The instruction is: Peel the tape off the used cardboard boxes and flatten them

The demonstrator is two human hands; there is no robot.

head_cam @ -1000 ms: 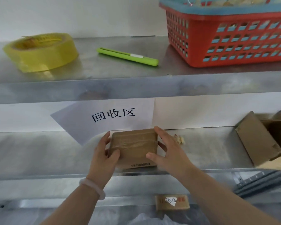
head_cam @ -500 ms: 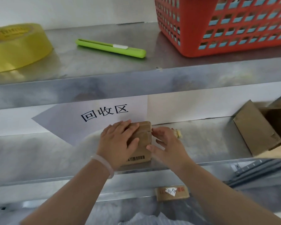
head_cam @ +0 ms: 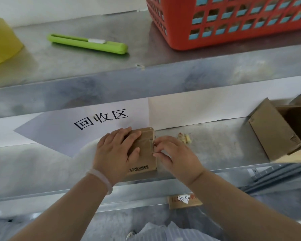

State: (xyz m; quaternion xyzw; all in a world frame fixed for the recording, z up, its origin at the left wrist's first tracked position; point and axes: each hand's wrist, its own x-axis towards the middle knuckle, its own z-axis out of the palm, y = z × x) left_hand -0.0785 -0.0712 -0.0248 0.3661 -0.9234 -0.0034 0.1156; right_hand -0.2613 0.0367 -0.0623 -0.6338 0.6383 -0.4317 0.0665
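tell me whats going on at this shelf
A person's left hand presses flat on a small cardboard box on the lower metal shelf, while the right hand pinches at the tape along its right edge. The box is not yet flattened. A green cutter lies untouched on the shelf above.

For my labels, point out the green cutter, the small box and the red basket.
green cutter (head_cam: pixel 87 44): head view, mid body
small box (head_cam: pixel 147 153): head view, top face
red basket (head_cam: pixel 241 38): head view, front wall
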